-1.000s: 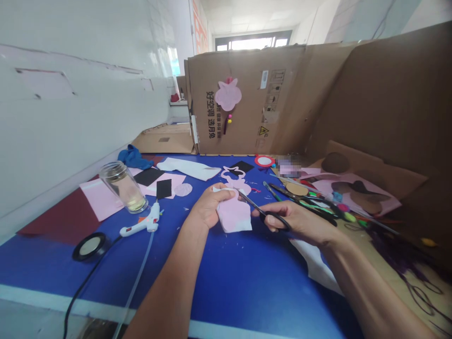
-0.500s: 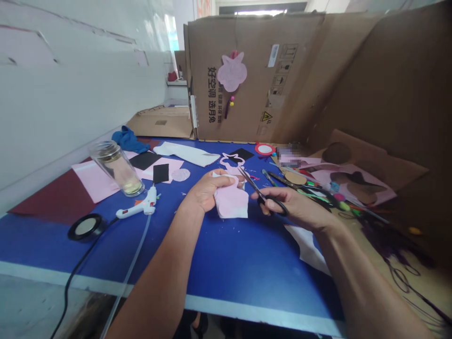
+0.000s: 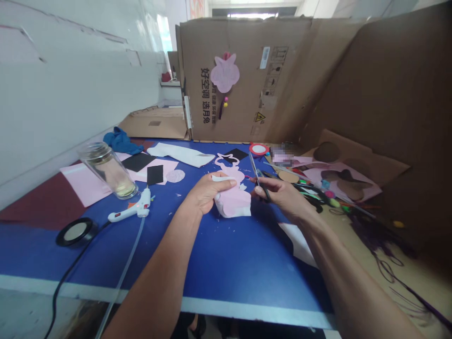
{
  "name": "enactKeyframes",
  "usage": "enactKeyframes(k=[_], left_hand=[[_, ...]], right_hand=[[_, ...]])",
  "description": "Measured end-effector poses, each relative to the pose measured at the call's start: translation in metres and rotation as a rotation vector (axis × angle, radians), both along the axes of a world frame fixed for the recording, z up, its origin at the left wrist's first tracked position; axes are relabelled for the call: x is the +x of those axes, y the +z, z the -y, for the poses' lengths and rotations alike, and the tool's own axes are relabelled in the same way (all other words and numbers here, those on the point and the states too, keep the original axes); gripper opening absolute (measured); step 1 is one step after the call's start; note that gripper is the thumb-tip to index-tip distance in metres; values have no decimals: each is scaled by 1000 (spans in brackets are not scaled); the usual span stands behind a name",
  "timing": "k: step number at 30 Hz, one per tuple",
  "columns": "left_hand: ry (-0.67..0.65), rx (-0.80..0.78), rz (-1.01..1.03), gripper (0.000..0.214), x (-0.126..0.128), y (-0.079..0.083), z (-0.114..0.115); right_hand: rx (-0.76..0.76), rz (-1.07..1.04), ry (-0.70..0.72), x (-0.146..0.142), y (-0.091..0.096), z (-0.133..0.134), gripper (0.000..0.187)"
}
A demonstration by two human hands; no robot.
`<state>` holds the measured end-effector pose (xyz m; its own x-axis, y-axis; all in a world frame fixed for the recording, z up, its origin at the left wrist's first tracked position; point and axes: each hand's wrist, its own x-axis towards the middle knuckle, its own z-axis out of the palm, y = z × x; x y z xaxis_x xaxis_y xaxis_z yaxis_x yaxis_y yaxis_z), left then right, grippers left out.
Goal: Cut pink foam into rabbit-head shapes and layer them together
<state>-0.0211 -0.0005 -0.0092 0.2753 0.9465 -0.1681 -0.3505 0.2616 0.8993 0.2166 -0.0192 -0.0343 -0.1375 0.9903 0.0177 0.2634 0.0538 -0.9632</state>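
My left hand (image 3: 208, 193) pinches a pink felt piece (image 3: 236, 200) with a white backing, its thumb lying on top. In my right hand (image 3: 277, 193) is a pair of scissors (image 3: 254, 167), blades pointing up and away, held just right of the felt and apart from it. A pink felt cutout (image 3: 229, 169) with a looped, eared outline lies on the table beyond my left hand. Beside it is a black felt square (image 3: 236, 155). A white scrap (image 3: 298, 242) rests under my right forearm.
To the left are a white glue gun (image 3: 132, 209) with its cord, a roll of black tape (image 3: 76, 232) and a glass jar (image 3: 113, 174). A cardboard panel (image 3: 243, 108) stands behind, a pink shape (image 3: 225, 74) hung on it. Felt scraps and tools (image 3: 314, 188) clutter the right side.
The scissors have turned more upright and their blades have moved away from the felt. The felt piece in my left hand has tilted slightly. The whole view has shifted a little.
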Motion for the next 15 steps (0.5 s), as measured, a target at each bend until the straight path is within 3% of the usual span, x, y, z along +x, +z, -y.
enactKeyframes(k=[4, 7, 12, 15], left_hand=[[-9, 34, -21, 34, 3, 0, 1], [-13, 74, -44, 33, 5, -1, 2], [-31, 114, -73, 34, 9, -2, 3], [-43, 130, -81, 34, 12, -3, 4]], right_hand=[[162, 492, -122, 1, -5, 0, 51], [174, 779, -118, 1, -8, 0, 27], [96, 846, -124, 1, -4, 2, 14], [86, 804, -50, 2, -1, 2, 14]])
